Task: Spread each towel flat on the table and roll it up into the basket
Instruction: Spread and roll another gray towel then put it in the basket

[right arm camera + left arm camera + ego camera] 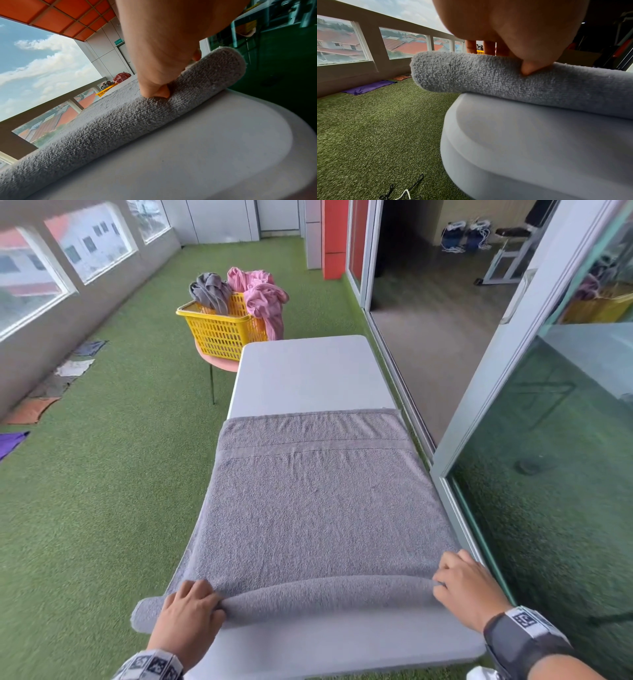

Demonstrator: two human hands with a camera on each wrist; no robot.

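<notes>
Green artificial turf underfoot, windows along the upper left of the head view, glass doors at right. Long pale counter [308, 371] running up the middle of the frame, with a grey towel [318, 501] spread flat over its near half. Near edge already turned over into a slim roll low in the frame, its left end hanging past the counter's edge. Left hand [191, 607] curled over the roll near that end, thumb pressed into the pile; right hand [469, 590] pinching the roll at its right end. Yellow basket [222, 330] upper centre, beyond the counter's far left corner, heaped with grey and pink towels [260, 292]. Judged soft, light, limp and grippy; best held at both ends of the roll. Green door sign in the right wrist view, seemingly "KELUAR".
</notes>
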